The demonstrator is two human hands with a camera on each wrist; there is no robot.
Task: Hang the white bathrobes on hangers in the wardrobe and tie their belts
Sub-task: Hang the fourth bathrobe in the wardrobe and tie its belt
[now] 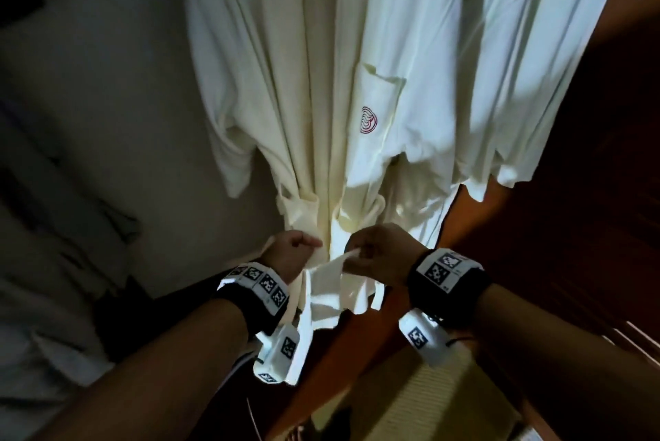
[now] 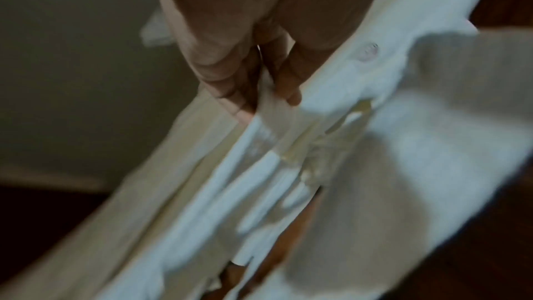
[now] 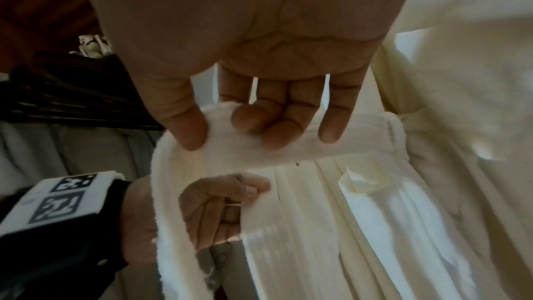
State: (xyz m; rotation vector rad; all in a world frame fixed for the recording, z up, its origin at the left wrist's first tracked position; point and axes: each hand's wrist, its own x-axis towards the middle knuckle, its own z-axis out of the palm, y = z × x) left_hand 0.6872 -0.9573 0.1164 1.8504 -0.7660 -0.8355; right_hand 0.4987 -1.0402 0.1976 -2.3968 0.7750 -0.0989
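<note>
While the right hand (image 3: 253,58) pinches the belt (image 3: 259,149) between thumb and fingertips, the left hand (image 1: 291,251) curls round its other length, both just below the waist of the hanging bathrobe (image 1: 321,83). Belt-tying seems underway; next, the pinched end likely needs crossing over and pulling snug.

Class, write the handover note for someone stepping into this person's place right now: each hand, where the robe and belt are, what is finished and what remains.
Left hand: curled round one end of the belt, low at the robe's front.
Right hand: thumb and fingers pinch the other stretch of belt, which runs across to the robe's waist.
Bathrobe: already hanging, front towards you, pocket with red logo on it. A second white garment hangs beside it to the right. Hangers are out of view.
Done: robe hung, belt round the waist.
Left: no finished knot shows; cross the two ends and tie. Whether the neighbouring garment's belt is tied cannot be told.
</note>
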